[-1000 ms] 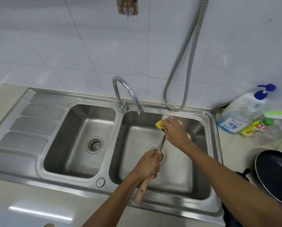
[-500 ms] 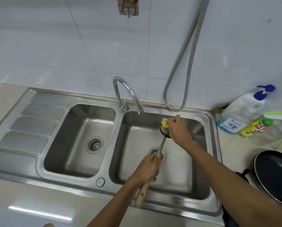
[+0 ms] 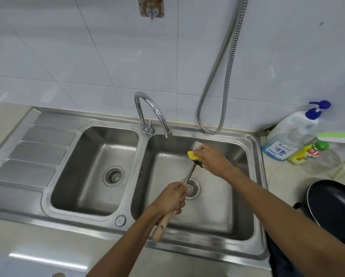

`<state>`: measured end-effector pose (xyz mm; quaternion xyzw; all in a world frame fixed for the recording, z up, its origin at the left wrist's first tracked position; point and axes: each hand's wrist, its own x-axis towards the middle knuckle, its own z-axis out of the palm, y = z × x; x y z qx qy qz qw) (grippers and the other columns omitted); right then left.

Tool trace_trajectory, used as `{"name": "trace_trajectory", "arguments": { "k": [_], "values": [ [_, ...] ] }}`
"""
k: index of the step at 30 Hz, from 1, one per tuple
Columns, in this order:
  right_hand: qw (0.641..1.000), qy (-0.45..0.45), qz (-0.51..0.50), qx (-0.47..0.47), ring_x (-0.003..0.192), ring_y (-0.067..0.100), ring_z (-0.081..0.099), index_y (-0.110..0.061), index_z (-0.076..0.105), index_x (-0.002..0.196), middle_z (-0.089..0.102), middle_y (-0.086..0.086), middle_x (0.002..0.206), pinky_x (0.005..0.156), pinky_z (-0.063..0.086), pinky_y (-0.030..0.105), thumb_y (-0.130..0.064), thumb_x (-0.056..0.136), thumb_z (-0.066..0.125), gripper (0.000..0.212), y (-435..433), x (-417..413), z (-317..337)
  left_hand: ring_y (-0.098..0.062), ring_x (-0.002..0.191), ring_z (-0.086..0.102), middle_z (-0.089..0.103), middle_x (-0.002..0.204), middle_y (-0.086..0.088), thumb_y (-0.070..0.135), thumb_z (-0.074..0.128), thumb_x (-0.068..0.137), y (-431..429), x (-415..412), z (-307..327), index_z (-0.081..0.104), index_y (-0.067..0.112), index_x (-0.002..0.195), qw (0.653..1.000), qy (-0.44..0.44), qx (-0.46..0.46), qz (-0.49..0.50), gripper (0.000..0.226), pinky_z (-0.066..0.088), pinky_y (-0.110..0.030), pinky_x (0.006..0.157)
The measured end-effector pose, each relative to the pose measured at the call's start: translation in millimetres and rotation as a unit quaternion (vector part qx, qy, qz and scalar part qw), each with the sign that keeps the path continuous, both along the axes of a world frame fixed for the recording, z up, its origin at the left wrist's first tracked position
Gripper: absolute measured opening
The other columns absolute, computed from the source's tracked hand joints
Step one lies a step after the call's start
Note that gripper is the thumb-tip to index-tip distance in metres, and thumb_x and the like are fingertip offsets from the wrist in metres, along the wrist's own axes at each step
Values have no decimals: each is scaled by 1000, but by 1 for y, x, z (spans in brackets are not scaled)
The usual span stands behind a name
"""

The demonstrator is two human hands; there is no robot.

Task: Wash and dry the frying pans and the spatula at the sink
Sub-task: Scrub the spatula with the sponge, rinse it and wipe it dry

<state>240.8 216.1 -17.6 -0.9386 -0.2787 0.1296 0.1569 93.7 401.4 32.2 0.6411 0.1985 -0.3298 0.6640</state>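
Over the right basin of the steel sink, my left hand grips the spatula where its metal shaft meets the wooden handle, which sticks out below my fist. My right hand holds a yellow sponge with a dark green side and presses it on the spatula's blade, most of which is hidden under sponge and fingers. A black frying pan sits on the counter at the right edge, partly behind my right forearm.
The chrome tap arches over the right basin with no water running. A metal hose hangs on the tiled wall. Soap bottles stand at the back right. The left basin and drainboard lie to the left.
My right hand has kept rubbing the sponge back and forth on the blade, ending slightly lower along it. My left hand still holds the handle in nearly the same place.
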Motion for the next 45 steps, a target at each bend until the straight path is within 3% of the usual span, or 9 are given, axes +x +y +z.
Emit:
{"name": "trace_trajectory", "arguments": {
  "k": [7,11,16,20,25,29,32,36,45],
  "values": [
    [994,-88,-45,-50,104,35,55,-4,58,123,54,17,116,80,48,41,0,89,59,34,17,-11,-2,-7,43,29,36,54,8,34,41,110,-6,-7,3,48,14,88,1000,-24,13,14,31,28,-20,39],
    [980,-79,-184,-12,96,36,58,-7,59,120,55,17,113,77,48,39,-6,86,64,33,14,9,5,-8,43,28,35,54,8,34,41,109,-7,-8,5,48,14,87,999,-25,15,13,31,27,-20,38],
    [995,-93,-10,-28,91,34,61,-8,64,110,59,14,104,72,51,38,-4,82,71,29,21,-10,-1,-8,44,28,35,54,7,33,40,109,-3,-9,5,48,12,92,1000,-20,13,11,28,24,-20,38],
    [983,-116,-135,-38,97,38,60,-7,63,118,59,16,112,75,48,39,-5,84,68,35,7,17,7,-8,44,29,36,54,8,32,40,109,-5,-9,4,48,12,92,1000,-25,14,9,27,26,-21,39],
    [995,-95,-37,-21,97,35,61,-11,69,112,64,13,108,79,50,37,0,76,72,38,16,0,-4,-9,48,37,46,60,5,36,40,108,3,-4,-2,52,14,89,995,-41,86,-41,31,33,-25,43],
    [946,-21,-318,54,94,43,63,-10,73,102,67,19,101,79,49,40,0,78,64,28,-13,18,-14,-20,68,59,64,85,-7,37,41,108,5,-5,-25,48,13,98,914,-161,346,-138,27,49,-35,62],
    [948,-50,-292,114,96,36,65,-9,74,102,71,15,104,85,49,36,0,82,65,24,-13,6,-11,-31,82,68,70,97,-11,35,36,109,1,-7,-39,41,14,119,830,-200,482,-199,23,54,-42,72],
    [972,-30,-208,107,98,30,65,-9,76,106,71,12,107,89,45,29,-1,83,66,26,-7,-8,-15,-31,76,67,69,93,-11,30,37,109,-3,-13,-49,34,18,125,834,-212,466,-205,19,54,-44,67],
    [961,24,-259,95,101,31,69,-17,79,105,76,8,107,87,45,25,-6,85,66,27,-20,-5,5,-26,63,54,65,84,-7,35,31,111,-1,-23,-43,32,22,115,798,-265,474,-260,14,45,-40,57]
  ]
}}
